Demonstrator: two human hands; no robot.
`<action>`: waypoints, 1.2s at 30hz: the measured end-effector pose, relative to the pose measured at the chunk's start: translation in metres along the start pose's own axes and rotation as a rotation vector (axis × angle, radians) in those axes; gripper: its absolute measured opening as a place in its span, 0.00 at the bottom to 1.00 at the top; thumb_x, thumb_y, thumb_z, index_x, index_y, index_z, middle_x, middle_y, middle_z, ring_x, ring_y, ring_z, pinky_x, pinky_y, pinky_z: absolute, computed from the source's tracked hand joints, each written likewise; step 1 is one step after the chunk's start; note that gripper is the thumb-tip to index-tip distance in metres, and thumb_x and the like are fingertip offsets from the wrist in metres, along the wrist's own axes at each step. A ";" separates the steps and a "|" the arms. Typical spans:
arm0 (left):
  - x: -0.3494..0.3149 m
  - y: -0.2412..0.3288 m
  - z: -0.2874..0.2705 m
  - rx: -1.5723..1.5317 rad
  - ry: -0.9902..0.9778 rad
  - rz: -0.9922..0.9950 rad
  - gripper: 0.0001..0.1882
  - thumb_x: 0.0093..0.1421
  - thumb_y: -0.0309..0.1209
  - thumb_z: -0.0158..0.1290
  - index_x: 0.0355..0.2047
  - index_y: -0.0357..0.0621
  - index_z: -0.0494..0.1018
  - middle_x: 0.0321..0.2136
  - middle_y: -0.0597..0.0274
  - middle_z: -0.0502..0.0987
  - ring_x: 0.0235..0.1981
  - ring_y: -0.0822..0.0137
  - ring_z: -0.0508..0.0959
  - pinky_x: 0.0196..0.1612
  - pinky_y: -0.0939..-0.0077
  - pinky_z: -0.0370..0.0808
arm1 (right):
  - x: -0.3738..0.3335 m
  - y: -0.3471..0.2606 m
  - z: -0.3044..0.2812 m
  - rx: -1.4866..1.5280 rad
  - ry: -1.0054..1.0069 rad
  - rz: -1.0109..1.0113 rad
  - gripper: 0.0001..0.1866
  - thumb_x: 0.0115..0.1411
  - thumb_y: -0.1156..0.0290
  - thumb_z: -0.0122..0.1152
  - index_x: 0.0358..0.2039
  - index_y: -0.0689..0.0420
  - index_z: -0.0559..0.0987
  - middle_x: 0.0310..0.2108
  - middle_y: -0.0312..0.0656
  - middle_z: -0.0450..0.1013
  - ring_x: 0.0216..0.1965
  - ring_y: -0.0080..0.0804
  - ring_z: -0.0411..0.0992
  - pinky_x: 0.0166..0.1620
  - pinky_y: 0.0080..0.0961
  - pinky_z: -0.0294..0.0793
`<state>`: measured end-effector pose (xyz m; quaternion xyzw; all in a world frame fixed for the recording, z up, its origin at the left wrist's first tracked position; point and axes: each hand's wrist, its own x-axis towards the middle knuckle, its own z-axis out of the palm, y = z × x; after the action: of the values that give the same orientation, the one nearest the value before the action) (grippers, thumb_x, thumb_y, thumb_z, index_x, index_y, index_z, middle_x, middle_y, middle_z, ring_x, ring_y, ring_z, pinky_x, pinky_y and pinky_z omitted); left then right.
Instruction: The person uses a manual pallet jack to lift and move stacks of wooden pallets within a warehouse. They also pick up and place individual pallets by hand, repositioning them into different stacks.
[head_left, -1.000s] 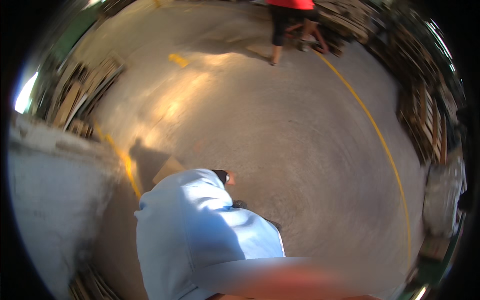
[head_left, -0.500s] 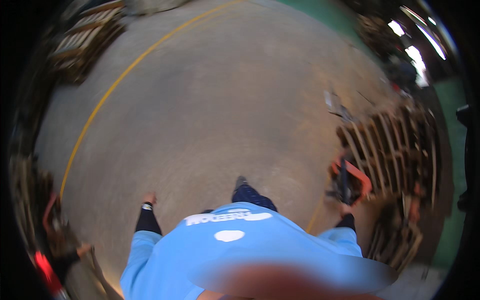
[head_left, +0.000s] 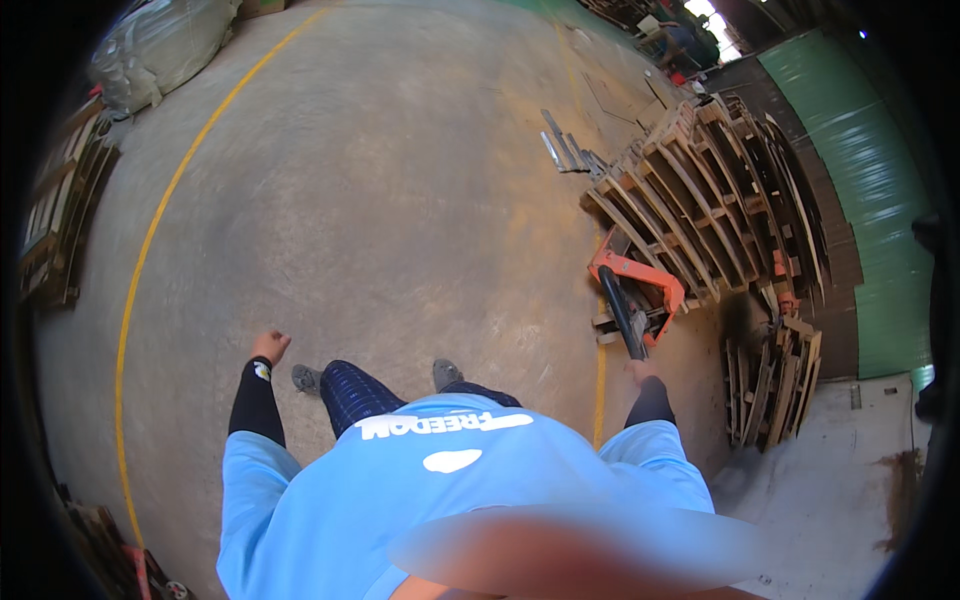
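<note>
We count one left hand [head_left: 270,347] at nine o'clock and one right hand [head_left: 642,371] at four; two shoes [head_left: 307,380], at eight and seven; one orange pallet jack [head_left: 645,272] at three; at least three pallet stacks [head_left: 690,195], at two, between three and four, and past nine; one wrapped bundle [head_left: 165,50] at ten; and two yellow floor lines [head_left: 135,290], at nine and four.

Right fingers [head_left: 641,370] too small; grip on handle [head_left: 620,312] unclear.
</note>
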<state>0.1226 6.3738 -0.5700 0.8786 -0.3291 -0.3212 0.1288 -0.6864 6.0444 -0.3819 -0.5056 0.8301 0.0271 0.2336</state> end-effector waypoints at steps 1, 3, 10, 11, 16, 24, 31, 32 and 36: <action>0.002 -0.021 0.014 0.008 -0.004 -0.037 0.22 0.54 0.45 0.56 0.39 0.38 0.78 0.37 0.45 0.80 0.41 0.49 0.80 0.46 0.60 0.74 | -0.011 -0.010 -0.003 -0.019 -0.016 0.049 0.17 0.39 0.61 0.63 0.26 0.60 0.76 0.16 0.44 0.70 0.18 0.36 0.70 0.25 0.32 0.69; -0.003 -0.070 0.037 0.024 -0.048 -0.154 0.24 0.52 0.47 0.56 0.38 0.39 0.79 0.36 0.45 0.80 0.41 0.48 0.79 0.47 0.58 0.74 | -0.032 -0.035 -0.010 -0.016 -0.031 0.080 0.16 0.39 0.61 0.63 0.25 0.60 0.75 0.16 0.43 0.70 0.18 0.35 0.70 0.25 0.32 0.69; -0.072 -0.163 0.074 -0.515 -0.085 -0.662 0.17 0.57 0.39 0.54 0.37 0.36 0.76 0.21 0.55 0.78 0.18 0.62 0.77 0.23 0.67 0.74 | -0.064 -0.120 -0.031 -0.076 -0.061 0.113 0.18 0.39 0.61 0.64 0.27 0.62 0.74 0.17 0.43 0.70 0.16 0.34 0.69 0.24 0.30 0.70; -0.084 -0.164 0.073 -0.598 -0.054 -0.748 0.18 0.57 0.39 0.53 0.40 0.36 0.75 0.23 0.55 0.78 0.18 0.61 0.77 0.23 0.67 0.74 | -0.067 -0.131 -0.033 -0.062 -0.056 0.126 0.18 0.39 0.61 0.64 0.27 0.62 0.74 0.17 0.43 0.70 0.16 0.34 0.69 0.23 0.30 0.70; -0.124 -0.159 0.049 -0.616 -0.207 -0.946 0.23 0.59 0.44 0.50 0.50 0.42 0.71 0.31 0.55 0.80 0.26 0.59 0.79 0.23 0.59 0.73 | -0.074 -0.193 -0.043 -0.021 -0.050 0.147 0.19 0.40 0.62 0.64 0.28 0.63 0.75 0.17 0.43 0.68 0.16 0.34 0.68 0.23 0.30 0.70; -0.151 -0.180 -0.061 -0.791 0.178 -1.091 0.23 0.59 0.46 0.51 0.46 0.40 0.72 0.26 0.55 0.78 0.21 0.63 0.76 0.21 0.63 0.71 | 0.008 -0.283 -0.052 0.016 -0.060 0.116 0.14 0.45 0.60 0.66 0.19 0.58 0.78 0.15 0.40 0.70 0.14 0.32 0.66 0.19 0.33 0.63; -0.066 -0.137 -0.143 -0.822 0.209 -1.029 0.21 0.58 0.38 0.53 0.46 0.34 0.72 0.22 0.55 0.76 0.20 0.64 0.76 0.22 0.70 0.75 | 0.033 -0.357 -0.081 0.150 -0.104 0.145 0.15 0.45 0.59 0.55 0.19 0.60 0.77 0.13 0.46 0.69 0.07 0.36 0.59 0.12 0.35 0.58; -0.034 -0.124 -0.151 -0.820 0.152 -1.021 0.23 0.59 0.38 0.53 0.49 0.34 0.71 0.24 0.54 0.77 0.22 0.64 0.77 0.23 0.70 0.75 | 0.026 -0.369 -0.085 0.122 -0.044 0.166 0.14 0.43 0.63 0.55 0.15 0.62 0.76 0.10 0.46 0.67 0.07 0.38 0.60 0.13 0.36 0.59; 0.098 -0.064 -0.183 -0.804 0.109 -0.814 0.20 0.57 0.40 0.54 0.40 0.34 0.76 0.23 0.58 0.77 0.22 0.66 0.77 0.26 0.71 0.75 | 0.004 -0.431 -0.083 0.148 0.009 0.231 0.12 0.45 0.68 0.58 0.16 0.65 0.73 0.15 0.46 0.69 0.11 0.35 0.62 0.18 0.35 0.61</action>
<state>0.3302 6.3595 -0.5057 0.8317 0.1907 -0.3991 0.3357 -0.3505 5.8080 -0.2269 -0.3881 0.8836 -0.0099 0.2619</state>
